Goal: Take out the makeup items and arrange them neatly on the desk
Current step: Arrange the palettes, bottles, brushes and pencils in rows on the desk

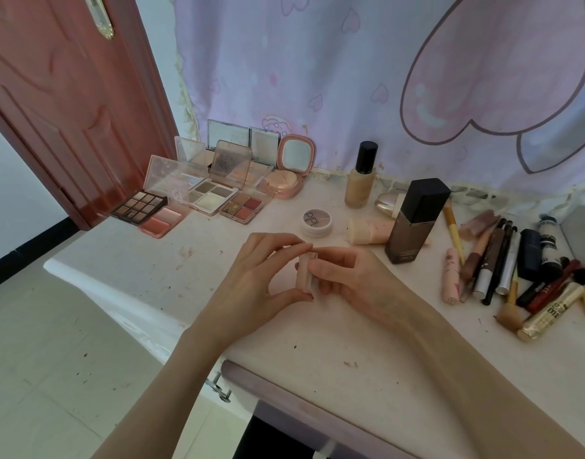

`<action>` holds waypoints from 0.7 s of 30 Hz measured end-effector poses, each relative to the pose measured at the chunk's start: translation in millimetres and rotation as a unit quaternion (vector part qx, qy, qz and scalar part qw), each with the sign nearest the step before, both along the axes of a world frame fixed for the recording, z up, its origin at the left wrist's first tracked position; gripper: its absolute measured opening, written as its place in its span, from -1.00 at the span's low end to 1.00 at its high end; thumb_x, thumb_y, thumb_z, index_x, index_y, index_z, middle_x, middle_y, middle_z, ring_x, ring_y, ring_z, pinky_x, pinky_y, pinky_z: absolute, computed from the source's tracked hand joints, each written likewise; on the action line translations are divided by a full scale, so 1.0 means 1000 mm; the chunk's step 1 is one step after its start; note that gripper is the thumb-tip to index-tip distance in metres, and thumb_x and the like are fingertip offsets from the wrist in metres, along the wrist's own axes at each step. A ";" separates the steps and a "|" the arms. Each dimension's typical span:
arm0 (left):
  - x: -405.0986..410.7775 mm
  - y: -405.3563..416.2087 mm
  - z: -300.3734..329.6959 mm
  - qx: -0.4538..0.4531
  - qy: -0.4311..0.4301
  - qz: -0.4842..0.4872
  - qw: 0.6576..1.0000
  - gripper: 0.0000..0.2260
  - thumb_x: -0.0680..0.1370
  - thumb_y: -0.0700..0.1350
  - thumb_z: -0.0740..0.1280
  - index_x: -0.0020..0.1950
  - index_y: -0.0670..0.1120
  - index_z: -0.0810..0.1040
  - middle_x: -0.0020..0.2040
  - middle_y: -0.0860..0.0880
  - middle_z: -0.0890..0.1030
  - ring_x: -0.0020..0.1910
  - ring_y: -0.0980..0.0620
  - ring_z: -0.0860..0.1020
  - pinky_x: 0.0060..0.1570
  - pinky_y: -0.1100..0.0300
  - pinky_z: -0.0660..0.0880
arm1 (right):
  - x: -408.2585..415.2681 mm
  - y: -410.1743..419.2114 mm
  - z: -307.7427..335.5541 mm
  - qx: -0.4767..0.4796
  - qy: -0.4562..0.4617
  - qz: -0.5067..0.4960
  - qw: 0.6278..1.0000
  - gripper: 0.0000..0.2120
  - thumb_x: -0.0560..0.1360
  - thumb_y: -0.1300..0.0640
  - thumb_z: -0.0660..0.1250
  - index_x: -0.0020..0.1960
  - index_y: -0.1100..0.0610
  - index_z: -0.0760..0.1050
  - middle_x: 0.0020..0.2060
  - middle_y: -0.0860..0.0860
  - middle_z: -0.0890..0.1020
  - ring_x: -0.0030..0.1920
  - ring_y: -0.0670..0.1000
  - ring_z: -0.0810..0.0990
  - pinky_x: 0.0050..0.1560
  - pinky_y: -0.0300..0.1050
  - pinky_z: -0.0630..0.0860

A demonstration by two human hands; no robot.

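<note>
A small pale pink tube [305, 274] stands upright in the middle of the desk [152, 270], held between both hands. My left hand [261, 279] pinches it with thumb at the bottom and fingertips at the top. My right hand [354, 279] curls round its right side. Several open eyeshadow and blush palettes [198, 197] lie at the back left, with a round pink compact [286, 180] beside them. A foundation bottle [360, 177], a dark square bottle [413, 220] and a small white jar [317, 222] stand behind my hands.
A heap of pencils, brushes, tubes and mascaras [516, 273] lies at the right of the desk. A pink sponge applicator [370, 230] lies by the dark bottle. A patterned curtain [350, 77] hangs behind, a red door [62, 104] stands at the left. The desk's front edge [284, 385] is near my arms.
</note>
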State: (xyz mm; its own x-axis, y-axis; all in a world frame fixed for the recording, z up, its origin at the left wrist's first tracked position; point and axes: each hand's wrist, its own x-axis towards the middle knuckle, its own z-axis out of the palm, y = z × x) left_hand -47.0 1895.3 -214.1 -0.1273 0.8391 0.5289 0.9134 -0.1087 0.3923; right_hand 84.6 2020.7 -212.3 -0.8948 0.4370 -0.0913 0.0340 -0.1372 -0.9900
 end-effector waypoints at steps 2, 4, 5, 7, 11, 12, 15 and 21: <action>0.000 0.000 0.000 0.002 0.005 -0.004 1.000 -0.52 0.39 0.08 0.37 0.23 -0.14 0.52 0.14 -0.05 0.52 0.12 0.03 0.36 0.16 0.19 0.34 | 0.001 0.000 0.000 -0.001 0.011 0.006 1.000 -0.61 0.23 -0.09 0.48 0.01 0.01 0.63 -0.02 0.07 0.68 -0.01 0.11 0.58 0.11 -0.01 0.50; 0.000 0.000 0.000 0.013 0.011 -0.001 1.000 -0.54 0.39 0.07 0.36 0.20 -0.14 0.54 0.11 -0.06 0.54 0.10 0.02 0.38 0.12 0.16 0.36 | 0.004 0.000 0.000 -0.001 0.016 0.012 1.000 -0.63 0.29 -0.03 0.45 0.07 0.04 0.60 0.02 0.09 0.67 0.07 0.09 0.61 0.20 0.04 0.48; 0.000 0.001 0.000 0.019 0.013 0.000 1.000 -0.55 0.39 0.07 0.36 0.18 -0.15 0.55 0.09 -0.07 0.54 0.09 0.02 0.38 0.11 0.17 0.36 | 0.004 0.000 0.000 0.003 0.015 0.012 1.000 -0.62 0.30 -0.01 0.43 0.09 0.05 0.59 0.03 0.08 0.67 0.09 0.08 0.61 0.22 0.04 0.48; 0.001 0.000 0.000 0.026 0.015 0.001 1.000 -0.56 0.39 0.05 0.37 0.17 -0.17 0.55 0.08 -0.09 0.54 0.08 0.03 0.39 0.11 0.22 0.36 | 0.004 0.000 0.000 0.010 0.012 0.013 1.000 -0.63 0.31 0.00 0.41 0.10 0.04 0.57 0.04 0.06 0.67 0.11 0.07 0.61 0.24 0.03 0.47; 0.000 0.000 -0.001 0.027 0.004 -0.004 1.000 -0.56 0.39 0.03 0.36 0.18 -0.17 0.55 0.06 -0.09 0.55 0.08 0.05 0.39 0.14 0.35 0.32 | 0.003 0.000 0.002 0.004 0.015 0.033 0.999 -0.62 0.31 -0.05 0.42 0.11 0.01 0.58 0.06 0.04 0.66 0.15 0.05 0.59 0.29 0.06 0.42; -0.001 0.000 -0.001 0.027 0.002 -0.005 1.000 -0.56 0.39 0.04 0.35 0.19 -0.17 0.55 0.05 -0.09 0.55 0.08 0.05 0.39 0.13 0.32 0.33 | 0.003 0.001 0.002 -0.001 0.015 0.036 0.999 -0.62 0.30 -0.07 0.42 0.10 -0.01 0.60 0.07 0.04 0.66 0.16 0.05 0.58 0.30 0.07 0.41; -0.003 0.000 -0.002 0.025 0.020 0.001 0.999 -0.54 0.41 0.09 0.33 0.21 -0.14 0.54 0.04 -0.06 0.57 0.07 0.02 0.36 0.07 0.10 0.34 | 0.002 0.001 0.000 -0.014 0.022 0.043 0.999 -0.66 0.28 -0.10 0.42 0.03 -0.07 0.65 0.07 0.02 0.65 0.17 0.05 0.57 0.29 0.02 0.41; -0.004 -0.001 0.000 0.034 -0.043 -0.013 0.998 -0.57 0.41 -0.01 0.40 0.24 -0.13 0.51 0.10 0.05 0.54 0.08 0.05 0.35 0.13 0.20 0.35 | 0.003 0.007 -0.002 -0.121 0.064 0.066 0.988 -0.67 0.37 0.04 0.39 0.07 0.18 0.62 0.08 0.15 0.64 0.15 0.08 0.58 0.16 -0.13 0.51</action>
State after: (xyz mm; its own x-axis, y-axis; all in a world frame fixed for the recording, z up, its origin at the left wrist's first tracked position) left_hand -50.7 1894.3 -214.5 -0.1530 0.8055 0.5725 0.8735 -0.1607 0.4596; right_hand 87.1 2027.9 -214.4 -0.9535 0.2952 -0.0608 -0.0563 -0.3724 -0.9263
